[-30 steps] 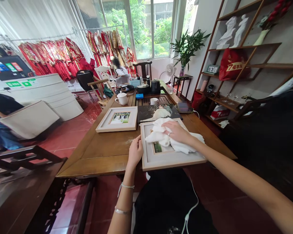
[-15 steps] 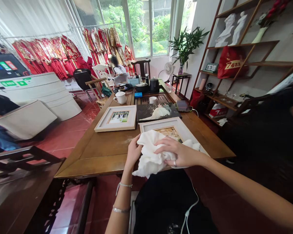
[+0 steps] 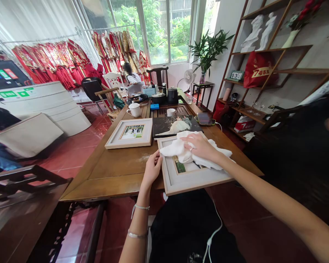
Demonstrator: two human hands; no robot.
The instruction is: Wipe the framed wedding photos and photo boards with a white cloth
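A pale wooden picture frame (image 3: 168, 184) lies at the near edge of the table, its photo partly covered by a crumpled white cloth (image 3: 178, 148). My right hand (image 3: 199, 144) presses the cloth onto the upper part of the frame, fingers bent over the fabric. At the frame's left edge, my left hand (image 3: 153, 166) grips the border with curled fingers. Just beyond lies a dark photo panel (image 3: 178, 126) showing a white dress. To its left is a second framed photo (image 3: 130, 133), lying flat.
The wooden table (image 3: 109, 179) also bears a lidded white cup (image 3: 134, 109), a small white cup (image 3: 171, 112), a blue box (image 3: 154, 106) and a phone (image 3: 204, 118) on a cable. A dark wooden chair (image 3: 30, 204) stands left. Another person (image 3: 131, 78) sits beyond the table.
My right hand has moved the cloth away from me to the frame's far part, uncovering its near border and some of the photo. My left hand stays by the left edge.
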